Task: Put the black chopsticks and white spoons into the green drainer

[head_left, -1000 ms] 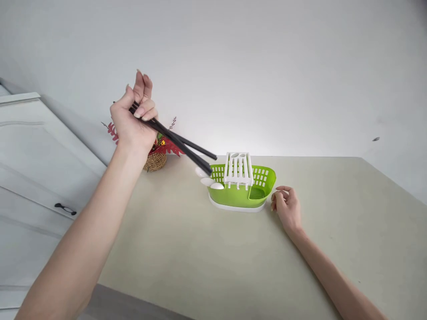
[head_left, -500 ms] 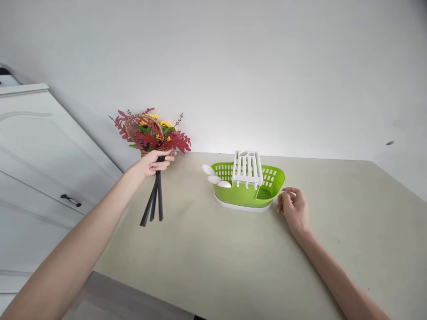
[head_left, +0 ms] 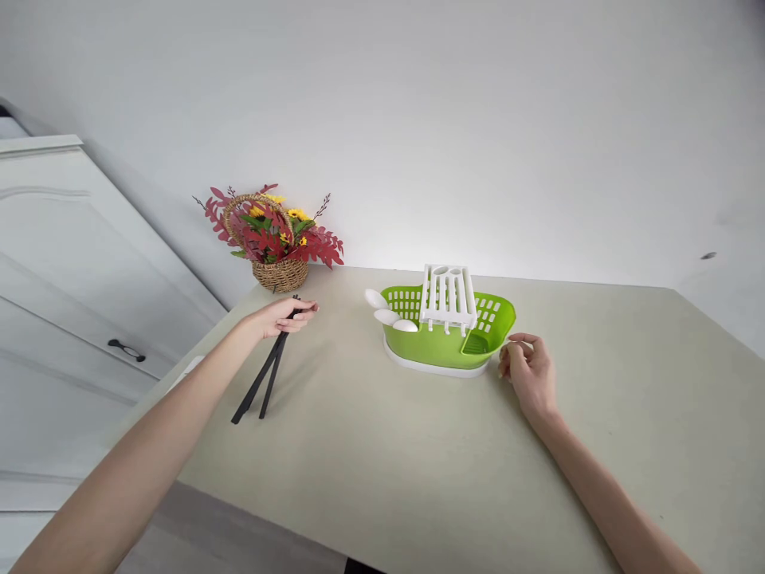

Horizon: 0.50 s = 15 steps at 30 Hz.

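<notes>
Several black chopsticks (head_left: 264,379) are gripped near their thin ends in my left hand (head_left: 282,317), thick ends slanting down and fanned apart above the table. To the right stands a green cutlery basket (head_left: 412,348) on a white base. A white slotted rack (head_left: 448,296) with small hooks sits across its top. White spoons (head_left: 388,317) lean out over the basket's left rim. Beside the basket's right end is my right hand (head_left: 529,373), fingers curled with thumb and forefinger near the rim. Whether it touches the rim or holds anything is hidden.
A wicker basket (head_left: 280,275) of red leaves and yellow flowers stands at the back left against the wall. White cabinet doors (head_left: 65,263) with a dark handle (head_left: 127,351) are at the left. A pale table (head_left: 382,462) lies under everything. Part of a white object (head_left: 186,371) shows behind my left forearm.
My left hand has come down and nearer with the chopsticks, away from the wicker basket, and their lower ends have swung left. My right hand stays by the green basket.
</notes>
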Available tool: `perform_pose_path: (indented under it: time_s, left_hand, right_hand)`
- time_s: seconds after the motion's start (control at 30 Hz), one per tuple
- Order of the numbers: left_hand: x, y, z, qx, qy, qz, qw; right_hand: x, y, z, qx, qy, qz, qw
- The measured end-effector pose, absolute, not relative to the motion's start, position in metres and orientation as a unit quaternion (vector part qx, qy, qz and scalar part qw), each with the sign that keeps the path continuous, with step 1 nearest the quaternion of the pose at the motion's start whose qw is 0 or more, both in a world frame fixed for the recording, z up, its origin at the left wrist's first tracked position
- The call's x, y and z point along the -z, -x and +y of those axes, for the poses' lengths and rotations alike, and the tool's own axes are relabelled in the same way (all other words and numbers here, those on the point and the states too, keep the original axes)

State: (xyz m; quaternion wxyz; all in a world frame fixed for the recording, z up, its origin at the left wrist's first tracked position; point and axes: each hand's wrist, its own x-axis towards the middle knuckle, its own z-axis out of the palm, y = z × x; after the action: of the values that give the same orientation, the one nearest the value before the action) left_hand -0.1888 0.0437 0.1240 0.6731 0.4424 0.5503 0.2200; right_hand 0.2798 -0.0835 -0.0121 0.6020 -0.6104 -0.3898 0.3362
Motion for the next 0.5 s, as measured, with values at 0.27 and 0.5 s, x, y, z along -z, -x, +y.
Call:
perform_pose_path:
  time_s: [0.27,0.5]
  left_hand:
    - [-0.109,0.176,0.038,-0.265,-0.499,0.572,0.595]
    - [-0.094,0.157,0.036,-0.302,-0.531,0.601,0.515]
  right_hand:
    - [0.012,-0.280,-0.084,-0.332,0.617,-0.396,0.593]
    - [0.011,-0.279,-0.085,-0.335,0.612,-0.397,0.596]
